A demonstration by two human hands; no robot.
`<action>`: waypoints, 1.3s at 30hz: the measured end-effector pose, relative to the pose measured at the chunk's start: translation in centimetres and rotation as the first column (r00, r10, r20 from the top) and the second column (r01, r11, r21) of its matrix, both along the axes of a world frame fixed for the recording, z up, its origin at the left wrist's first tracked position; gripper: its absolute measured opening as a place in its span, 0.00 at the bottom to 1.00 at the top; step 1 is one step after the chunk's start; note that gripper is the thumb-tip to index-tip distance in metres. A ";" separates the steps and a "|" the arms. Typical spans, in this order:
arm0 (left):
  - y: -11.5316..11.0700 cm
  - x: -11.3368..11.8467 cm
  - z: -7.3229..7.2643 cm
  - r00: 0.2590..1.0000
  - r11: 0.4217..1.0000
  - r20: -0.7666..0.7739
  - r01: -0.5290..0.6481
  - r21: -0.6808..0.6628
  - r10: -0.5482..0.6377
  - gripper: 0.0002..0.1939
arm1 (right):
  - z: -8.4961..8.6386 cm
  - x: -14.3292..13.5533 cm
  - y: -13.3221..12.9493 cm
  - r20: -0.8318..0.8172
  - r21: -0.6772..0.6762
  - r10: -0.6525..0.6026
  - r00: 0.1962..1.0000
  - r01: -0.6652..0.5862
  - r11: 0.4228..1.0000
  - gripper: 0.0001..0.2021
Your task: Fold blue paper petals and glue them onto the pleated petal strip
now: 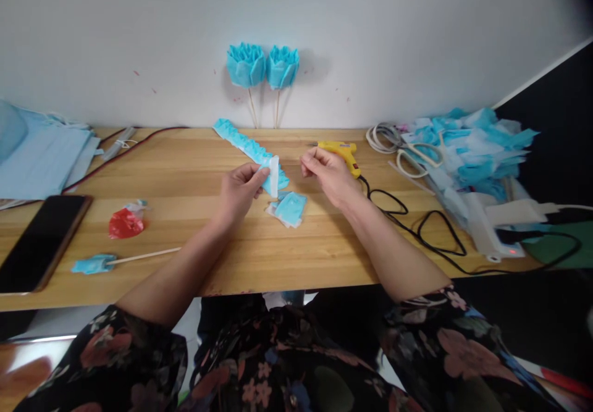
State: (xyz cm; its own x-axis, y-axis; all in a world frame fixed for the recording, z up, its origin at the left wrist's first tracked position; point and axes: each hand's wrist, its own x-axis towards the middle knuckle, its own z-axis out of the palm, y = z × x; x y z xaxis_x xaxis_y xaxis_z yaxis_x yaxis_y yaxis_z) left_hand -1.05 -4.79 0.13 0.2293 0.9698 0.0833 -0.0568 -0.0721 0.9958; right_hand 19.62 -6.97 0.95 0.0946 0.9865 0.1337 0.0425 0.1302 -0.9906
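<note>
Between the thumb and fingers of my left hand [241, 191] is one end of a long pleated blue strip [245, 144], with a white edge facing right. The strip runs back and left across the table. My right hand [328, 174] is raised to the right of it, thumb and fingertips pressed together; whatever they pinch, if anything, is too small to make out. Just behind that hand lies a yellow glue gun [340, 149]. Small blue and white cut pieces [290, 208] rest on the wood between my hands.
Two blue flowers [246, 66] on sticks lean against the wall. On the left are masks [46, 155], a phone [41, 242], red plastic [126, 223] and a stick with blue material [95, 264]. Scissors [419, 157], blue scraps [482, 146], a power strip [488, 233] and black cable lie right.
</note>
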 end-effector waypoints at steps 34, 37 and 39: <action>-0.2 0.4 -0.1 0.997 0.997 0.038 0.073 -0.022 -0.073 0.10 | 0.1 -1.8 -1.2 0.128 -0.109 0.186 0.974 -0.172 0.979 0.11; -0.2 0.2 0.2 0.996 0.997 0.052 0.075 -0.027 -0.074 0.11 | 0.1 -1.2 -1.0 0.099 -0.104 0.144 0.985 -0.134 0.986 0.11; -0.2 0.2 0.2 0.996 0.996 0.041 0.086 -0.030 -0.085 0.10 | 0.1 -0.9 -0.8 0.060 -0.096 0.106 0.993 -0.100 0.990 0.13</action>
